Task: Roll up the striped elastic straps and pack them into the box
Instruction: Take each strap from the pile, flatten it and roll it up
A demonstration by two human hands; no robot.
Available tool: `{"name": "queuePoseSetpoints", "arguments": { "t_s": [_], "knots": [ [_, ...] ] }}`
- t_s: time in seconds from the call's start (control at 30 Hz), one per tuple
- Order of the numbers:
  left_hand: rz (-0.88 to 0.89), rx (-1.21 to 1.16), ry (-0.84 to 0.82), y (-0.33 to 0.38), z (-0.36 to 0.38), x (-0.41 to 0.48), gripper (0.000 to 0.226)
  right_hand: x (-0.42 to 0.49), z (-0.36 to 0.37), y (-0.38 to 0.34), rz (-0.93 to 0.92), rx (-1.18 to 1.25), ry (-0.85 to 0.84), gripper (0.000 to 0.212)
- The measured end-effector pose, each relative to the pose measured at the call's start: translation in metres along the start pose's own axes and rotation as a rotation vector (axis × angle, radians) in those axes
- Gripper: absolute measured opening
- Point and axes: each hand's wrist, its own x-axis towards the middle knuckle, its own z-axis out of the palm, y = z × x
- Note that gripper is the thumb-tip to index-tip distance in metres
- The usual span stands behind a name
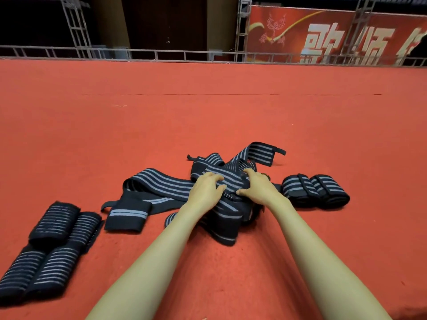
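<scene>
Strap dead ahead, long axis running left; left hand and right hand both grip its bunched end, left nearer tail.

The red banner reads "歌颂", a third character cut off.

That banner runs off the right edge, lettering cut short. Bottom-left rolled straps get clipped too; loose strap pile partly buried under left hand and right hand.

loose straps between rolls, rolls
</scene>
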Motion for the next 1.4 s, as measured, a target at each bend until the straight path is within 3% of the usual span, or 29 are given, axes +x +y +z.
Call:
{"name": "queuePoseSetpoints", "arguments": {
  "t_s": [0.07,0.13,0.27,0.33,0.4,0.53,0.6,0.73,0.9,1.03,1.13,1.23,1.3,1.4],
  "knots": [
    [-0.027,0.004,0.017,0.001,0.004,0.008,0.039,0.006,0.003,0.005,0.029,0.060,0.026,0.065],
    [0.054,0.009,-0.031,0.005,0.009,0.016,0.042,0.010,0.002,0.012,0.024,0.101,0.032,0.066],
    [0.252,0.046,-0.245,0.012,0.017,0.026,0.057,0.007,-0.007,0.027,-0.047,0.164,-0.084,0.069],
    [0.294,0.084,-0.270,0.015,0.020,0.030,0.061,0.004,-0.012,0.033,-0.050,0.238,-0.144,0.069],
    [0.340,0.156,-0.244,0.019,0.022,0.032,0.054,0.002,-0.014,0.037,-0.051,0.291,-0.158,0.057],
    [0.471,0.292,-0.163,0.023,0.026,0.030,0.027,0.003,-0.007,0.040,0.014,0.443,-0.006,0.038],
    [0.367,0.187,-0.064,0.028,0.026,0.029,0.023,0.002,-0.004,0.039,0.043,0.473,0.024,0.035],
    [-0.077,-0.273,0.209,0.023,0.012,0.030,0.018,-0.003,0.009,0.039,-0.010,0.311,-0.056,0.034],
    [-0.474,-1.064,0.261,0.003,-0.015,0.024,0.023,-0.005,0.017,0.028,-0.039,0.149,-0.135,0.047],
    [-0.497,-1.179,0.283,-0.006,-0.037,0.002,0.030,-0.008,0.010,0.007,-0.014,0.150,-0.033,0.042],
    [-0.436,-1.192,0.282,-0.004,-0.048,-0.010,0.028,-0.020,-0.004,-0.029,-0.093,0.386,0.143,0.041],
    [-0.402,-1.202,0.260,0.005,-0.054,-0.021,0.026,-0.032,-0.008,-0.067,-0.218,0.318,0.096,0.036],
    [-0.398,-1.199,0.232,0.010,-0.057,-0.028,0.025,-0.034,-0.001,-0.082,-0.164,0.314,0.097,0.036],
    [-0.381,-1.204,0.175,0.010,-0.061,-0.037,0.023,-0.036,0.006,-0.088,0.002,0.538,0.151,0.038]
  ]
}}
